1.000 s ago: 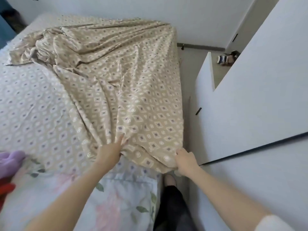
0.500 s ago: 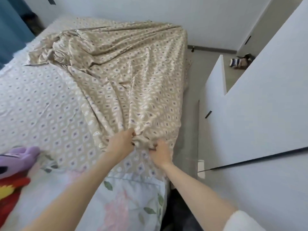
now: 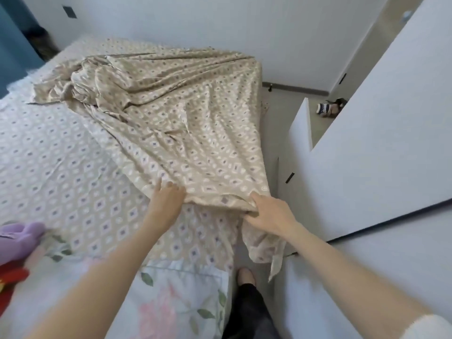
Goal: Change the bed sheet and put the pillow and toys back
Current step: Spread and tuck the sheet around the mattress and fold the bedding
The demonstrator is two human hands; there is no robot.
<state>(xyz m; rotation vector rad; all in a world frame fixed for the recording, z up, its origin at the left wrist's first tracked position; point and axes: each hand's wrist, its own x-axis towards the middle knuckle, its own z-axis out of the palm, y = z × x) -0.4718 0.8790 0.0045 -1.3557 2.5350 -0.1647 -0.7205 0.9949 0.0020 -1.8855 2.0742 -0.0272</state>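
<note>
Nearest: floral pillow (image 3: 171, 302) lies at the near end of the bed; purple toy (image 3: 22, 237) and red toy (image 3: 9, 277) are seen at the near left, both partly cut off by the frame; neither is yet placed.

Hands: left hand (image 3: 167, 201) is set on the near hem of the loose sheet (image 3: 190, 133), fingers curled into the cloth, thumb spread aside; right hand (image 3: 271, 214) is closed round a bunched fold at the bed's right edge; a corner hangs below it toward the floor.

Sheet position: the loose sheet is fanned from the two hands to the far right of the bed, heaped and creased at the far left; the lower sheet (image 3: 56, 167) is left uncovered over the left half.

Step judged: spreading the loose sheet; task early.

Method notes: the hem should be held taut between both hands; the hanging corner should be located and gripped itself, not the fold above it; the hem should be carried left and toward the near end so the pattern runs square to the mattress; the far heap will need shaking out or a pull from the other side. Risk: cloth snagging on the white cupboard door (image 3: 379, 143) just beside the bed.
</note>
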